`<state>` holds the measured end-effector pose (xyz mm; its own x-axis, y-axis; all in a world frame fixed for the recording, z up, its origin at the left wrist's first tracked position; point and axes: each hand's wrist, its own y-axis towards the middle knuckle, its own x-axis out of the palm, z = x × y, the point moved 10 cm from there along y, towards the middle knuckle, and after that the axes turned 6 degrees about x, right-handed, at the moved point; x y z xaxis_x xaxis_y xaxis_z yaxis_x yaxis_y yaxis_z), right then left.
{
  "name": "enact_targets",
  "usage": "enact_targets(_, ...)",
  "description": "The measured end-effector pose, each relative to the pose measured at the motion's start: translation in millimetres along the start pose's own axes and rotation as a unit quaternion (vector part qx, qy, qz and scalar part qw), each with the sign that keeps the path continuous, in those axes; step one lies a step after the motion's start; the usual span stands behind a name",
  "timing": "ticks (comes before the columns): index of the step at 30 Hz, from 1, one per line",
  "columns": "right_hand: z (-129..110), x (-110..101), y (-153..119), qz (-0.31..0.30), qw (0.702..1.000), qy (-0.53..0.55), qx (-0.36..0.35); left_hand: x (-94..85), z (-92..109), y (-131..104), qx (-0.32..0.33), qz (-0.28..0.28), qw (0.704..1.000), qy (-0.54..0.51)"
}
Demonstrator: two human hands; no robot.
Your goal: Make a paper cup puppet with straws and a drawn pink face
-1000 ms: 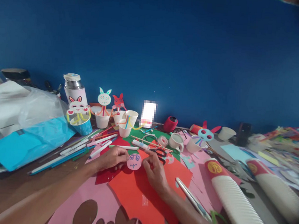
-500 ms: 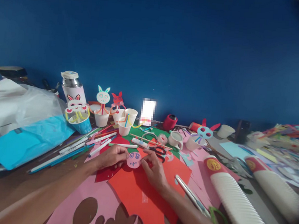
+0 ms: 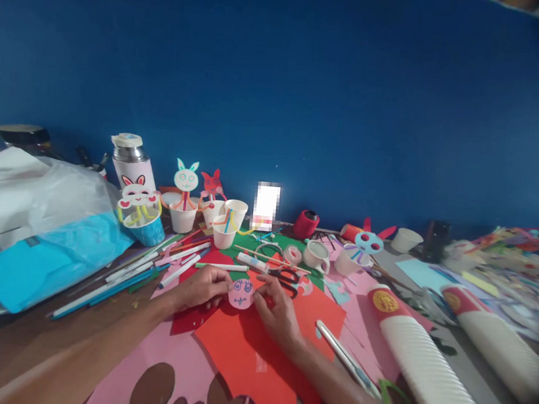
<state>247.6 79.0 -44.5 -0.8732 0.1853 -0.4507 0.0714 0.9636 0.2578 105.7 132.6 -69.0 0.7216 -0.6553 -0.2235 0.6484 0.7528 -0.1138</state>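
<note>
A round pink paper face [image 3: 242, 294] with drawn blue eyes and mouth is held up between both hands above the red paper [image 3: 258, 344]. My left hand [image 3: 204, 289] pinches its left edge, fingers closed. At the right edge, my right hand [image 3: 276, 305] grips it between thumb and fingers. Black-handled scissors [image 3: 286, 277] and a white glue tube [image 3: 252, 261] lie just beyond the hands. Beneath the red sheet is pink paper [image 3: 121, 364] with cut-out holes.
Paper cups with paper animal figures, one a white rabbit face [image 3: 186, 179], stand at the back. Markers [image 3: 140, 273] lie left. At right are a white cutter [image 3: 345, 357], green-handled scissors [image 3: 396, 402] and long cup stacks [image 3: 429, 364]. A flask [image 3: 133, 165] stands back left.
The whole view has shifted slightly, with objects appearing a little lower. Both hands keep hold of the pink paper face in nearly the same pose.
</note>
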Motion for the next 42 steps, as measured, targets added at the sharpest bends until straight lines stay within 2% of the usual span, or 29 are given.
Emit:
enact_targets(22, -3, -6, 1, 0.013, 1.0, 0.015, 0.012, 1.2, -3, 0, -0.006, -0.005, 1.0, -0.012)
enact_targets(30, -2, -5, 1, 0.001, 0.999, -0.03, 0.032, 1.5, -1, 0, -0.001, -0.005, 1.0, -0.003)
enact_targets(37, -7, -1, 1, -0.017, 0.997, -0.075, 0.01, 1.1, -1, 1, 0.004, -0.01, 1.0, -0.001)
enact_targets(42, -9, -1, 1, -0.016, 0.998, -0.064, 0.003, 0.2, -3, 1, 0.002, -0.008, 1.0, -0.004)
